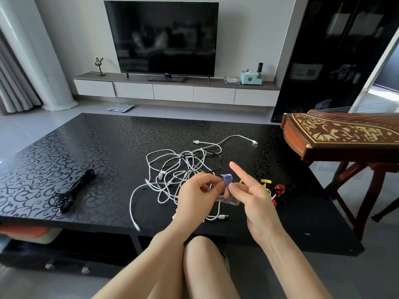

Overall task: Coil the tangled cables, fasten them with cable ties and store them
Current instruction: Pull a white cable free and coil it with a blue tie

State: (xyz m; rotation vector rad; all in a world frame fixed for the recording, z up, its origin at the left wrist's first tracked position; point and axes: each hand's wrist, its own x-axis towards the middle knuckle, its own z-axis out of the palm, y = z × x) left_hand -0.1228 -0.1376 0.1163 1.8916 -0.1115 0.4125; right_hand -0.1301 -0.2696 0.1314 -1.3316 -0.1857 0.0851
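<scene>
Both hands meet just above the near edge of the black tabletop (108, 147). The left hand (196, 195) pinches the end of a purple tie (226, 180) between thumb and fingertips. The right hand (252, 197) grips a small white coil (228, 200), which the tie wraps round, with its index finger pointing up. Behind the hands lies the white tangle (183, 167), its plugs spread toward the far side. A bundled black cable (73, 188) rests well to the left. Yellow ties (264, 182) and red ties (279, 188) lie just right of the hands.
</scene>
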